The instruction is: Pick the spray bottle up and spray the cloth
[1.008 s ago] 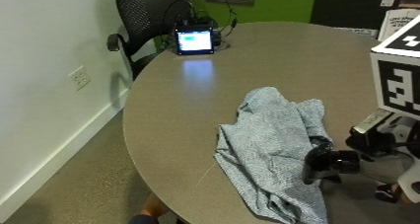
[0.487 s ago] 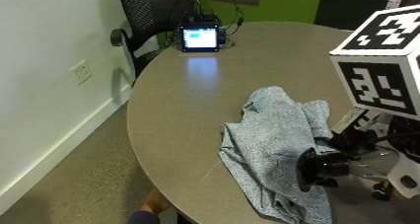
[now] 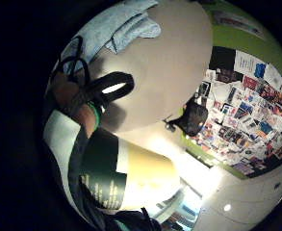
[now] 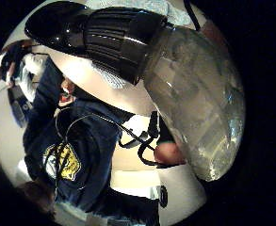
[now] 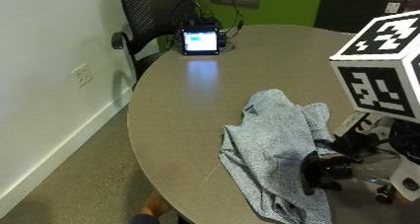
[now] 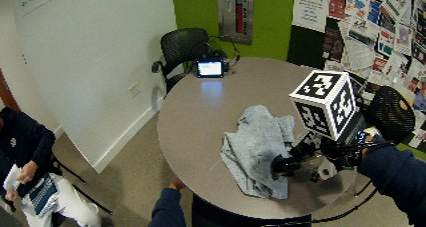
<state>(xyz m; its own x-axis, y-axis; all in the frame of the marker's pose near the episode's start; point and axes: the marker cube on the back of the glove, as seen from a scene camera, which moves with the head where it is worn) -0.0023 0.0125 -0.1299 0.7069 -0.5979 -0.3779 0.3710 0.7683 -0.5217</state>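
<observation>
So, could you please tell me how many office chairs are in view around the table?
2: one chair behind the small screen, another chair by the poster wall; more may be hidden.

At the right edge of the wide outside view, the person's arm wears a dark navy sleeve [image 6: 394,163]. The right hand [image 6: 343,154] wears a black glove with black straps and white plastic pieces. In the thumb-side palm view, a navy top [image 4: 76,141] bears what looks like a yellow emblem.
</observation>
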